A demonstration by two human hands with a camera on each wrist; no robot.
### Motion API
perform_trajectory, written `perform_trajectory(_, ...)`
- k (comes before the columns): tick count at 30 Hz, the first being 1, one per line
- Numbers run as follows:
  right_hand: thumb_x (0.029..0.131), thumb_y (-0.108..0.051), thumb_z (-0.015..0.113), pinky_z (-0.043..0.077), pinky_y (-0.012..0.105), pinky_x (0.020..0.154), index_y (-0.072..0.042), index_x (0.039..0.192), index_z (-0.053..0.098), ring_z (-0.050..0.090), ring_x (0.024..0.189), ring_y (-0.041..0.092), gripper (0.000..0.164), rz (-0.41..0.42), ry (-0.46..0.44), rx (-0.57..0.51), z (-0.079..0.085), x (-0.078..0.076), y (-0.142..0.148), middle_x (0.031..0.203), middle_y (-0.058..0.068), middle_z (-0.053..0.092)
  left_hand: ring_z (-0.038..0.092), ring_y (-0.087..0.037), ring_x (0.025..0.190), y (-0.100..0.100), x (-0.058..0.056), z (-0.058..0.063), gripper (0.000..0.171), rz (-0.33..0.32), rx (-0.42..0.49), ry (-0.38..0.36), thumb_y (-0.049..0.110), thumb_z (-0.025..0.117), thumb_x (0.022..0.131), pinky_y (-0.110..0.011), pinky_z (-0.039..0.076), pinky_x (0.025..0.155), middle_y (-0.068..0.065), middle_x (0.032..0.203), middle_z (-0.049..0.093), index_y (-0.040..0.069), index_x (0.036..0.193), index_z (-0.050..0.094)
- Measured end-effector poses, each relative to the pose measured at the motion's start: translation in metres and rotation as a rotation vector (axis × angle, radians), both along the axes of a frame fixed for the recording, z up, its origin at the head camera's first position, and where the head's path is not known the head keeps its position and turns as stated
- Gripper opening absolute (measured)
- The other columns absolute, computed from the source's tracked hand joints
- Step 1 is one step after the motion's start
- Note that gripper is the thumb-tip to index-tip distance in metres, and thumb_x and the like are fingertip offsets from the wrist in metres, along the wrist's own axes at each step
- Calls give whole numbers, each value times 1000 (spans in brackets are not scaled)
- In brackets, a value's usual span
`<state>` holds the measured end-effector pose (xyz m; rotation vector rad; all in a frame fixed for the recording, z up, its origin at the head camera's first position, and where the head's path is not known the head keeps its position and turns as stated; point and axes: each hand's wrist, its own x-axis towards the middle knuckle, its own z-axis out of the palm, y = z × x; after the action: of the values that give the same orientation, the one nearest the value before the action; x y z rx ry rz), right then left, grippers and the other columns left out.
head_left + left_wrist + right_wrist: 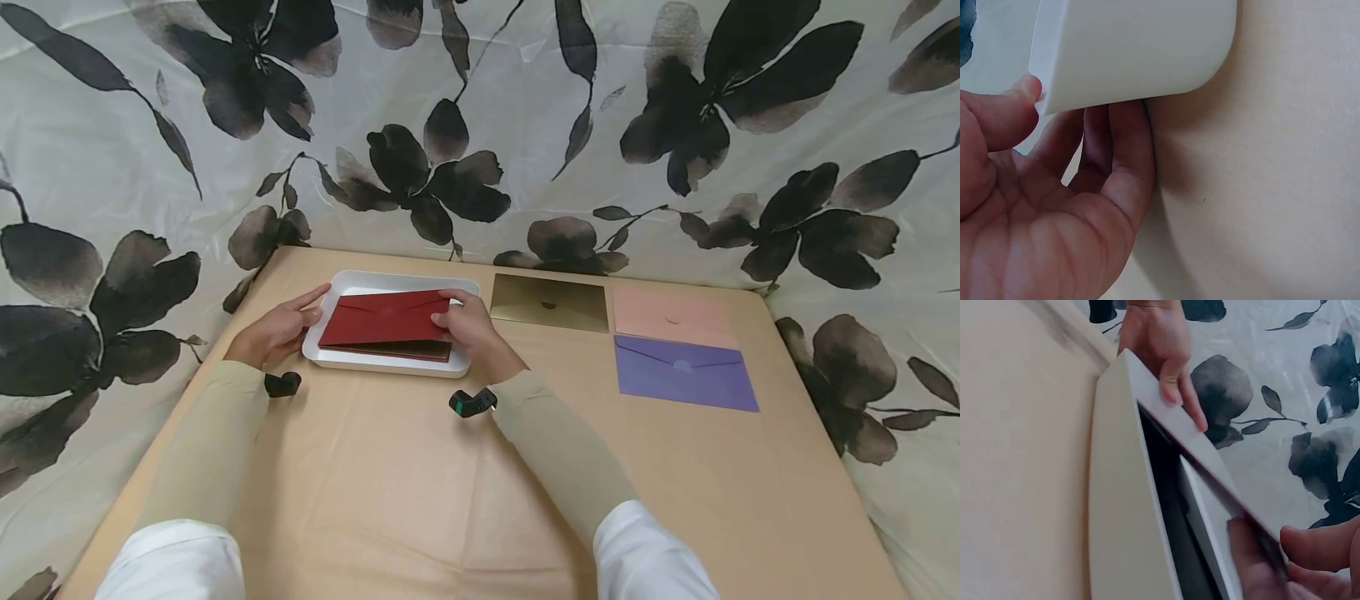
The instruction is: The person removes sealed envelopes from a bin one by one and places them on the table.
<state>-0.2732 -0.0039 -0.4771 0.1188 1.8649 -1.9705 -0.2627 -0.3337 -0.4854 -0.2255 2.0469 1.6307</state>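
Pinched at one end by the right hand (pixel 477 333), the red envelope (pixel 384 315) slants within the white tray (pixel 390 282), which the left hand (pixel 274 330) grips; a loose pinch could drop it, a rim snag crease it

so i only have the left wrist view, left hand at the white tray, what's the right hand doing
Observer: The right hand pinches the right end of a red envelope over the white tray.
Operator: anything right of the tray
Observer: Nearest on that side is a gold envelope.
Operator: and past that
Observer: A pink envelope, with a purple envelope on its side nearer the person.
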Motion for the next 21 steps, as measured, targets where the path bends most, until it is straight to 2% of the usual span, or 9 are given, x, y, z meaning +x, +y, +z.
perform_trajectory(4,94,11,58,61,34,88,-12,150,53,67,104,21,60,-2,43,5,-5,0,0,139,15,66,10,-37,162,2,-1,1,64,1,3,-4,16,31,114,-57,17,128,-13,177,-3,39,167,2)
perform_trajectory(9,91,17,55,59,27,76,-11,148,55,66,101,20,64,-25,66,-14,-6,2,2,138,14,68,8,-37,162,3,-2,0,64,-1,-10,-7,16,32,114,-58,16,128,-12,177,-4,38,167,2)
perform_trajectory(14,90,18,54,58,27,73,-11,145,59,65,100,21,63,-50,83,-12,-4,4,5,136,15,69,3,-37,163,2,-3,-1,64,-4,-17,-6,16,32,114,-59,15,128,-12,177,-7,38,167,2)
perform_trajectory(21,87,19,56,58,25,69,-14,139,64,68,101,21,62,-67,86,0,-2,4,12,135,13,71,6,-37,162,-1,-3,-1,64,-8,-3,-8,17,31,115,-59,15,128,-12,177,-5,39,167,2)
